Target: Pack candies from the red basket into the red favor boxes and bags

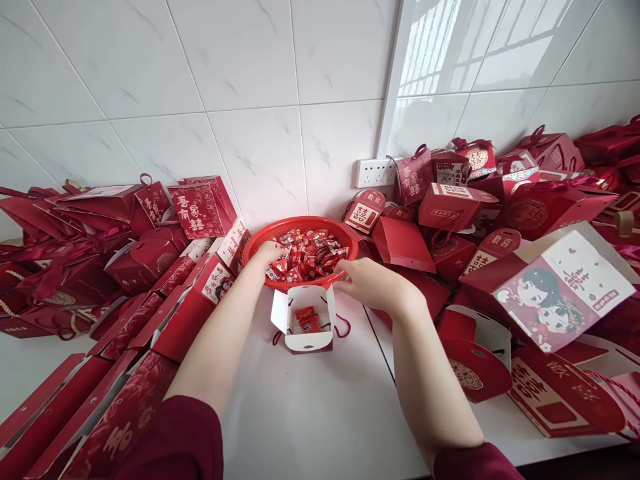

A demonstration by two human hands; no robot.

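Note:
A red plastic basket (351, 235) full of small red wrapped candies (313, 257) stands against the wall. My left hand (270, 254) reaches over its left side, with the fingers closed together and the tips among the candies. At the basket's front right rim is my right hand (367, 277), thumb above and fingers curled below, closed on the rim. An open gift box (311, 343), white inside with red cord handles, sits just in front of the basket. Inside it lie a few red packets (307, 319).
Rows of red gift boxes (165, 333) stand at the left, with more boxes behind. Piled red boxes (453, 207) cover the right side, one with a printed couple (543, 300). A socket strip (375, 173) is on the tiled wall. The white table (310, 413) has a seam at right.

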